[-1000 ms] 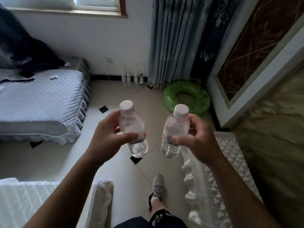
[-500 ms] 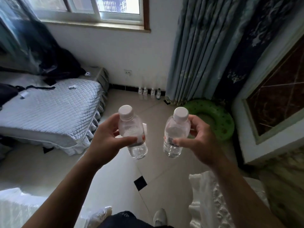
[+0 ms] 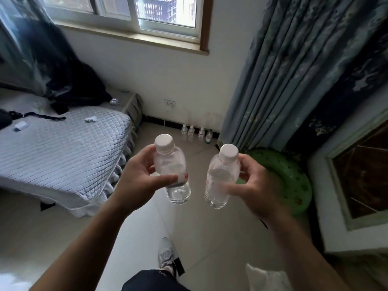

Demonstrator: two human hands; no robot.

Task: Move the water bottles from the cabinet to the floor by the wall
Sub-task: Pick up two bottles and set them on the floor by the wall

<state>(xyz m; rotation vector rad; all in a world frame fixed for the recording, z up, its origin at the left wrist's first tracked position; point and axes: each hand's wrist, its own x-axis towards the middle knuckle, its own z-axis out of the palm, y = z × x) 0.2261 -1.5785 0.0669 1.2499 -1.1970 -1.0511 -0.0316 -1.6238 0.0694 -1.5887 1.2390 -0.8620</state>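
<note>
My left hand (image 3: 138,181) grips a small clear water bottle (image 3: 171,171) with a white cap, held upright in front of me. My right hand (image 3: 255,185) grips a second clear bottle (image 3: 220,177) of the same kind, tilted slightly left. Both bottles hang in the air above the tiled floor. Ahead, several small water bottles (image 3: 196,132) stand in a row on the floor against the white wall (image 3: 178,80), below the window.
A bed with a grey quilted cover (image 3: 58,148) fills the left side. A green inflatable swim ring (image 3: 291,181) lies on the floor at the right, beside blue curtains (image 3: 283,70). My shoe (image 3: 167,256) is on the pale tiles below.
I have walked closer to the wall; the row of bottles and the window now appear larger. Both hands still hold their bottles in the same way.
</note>
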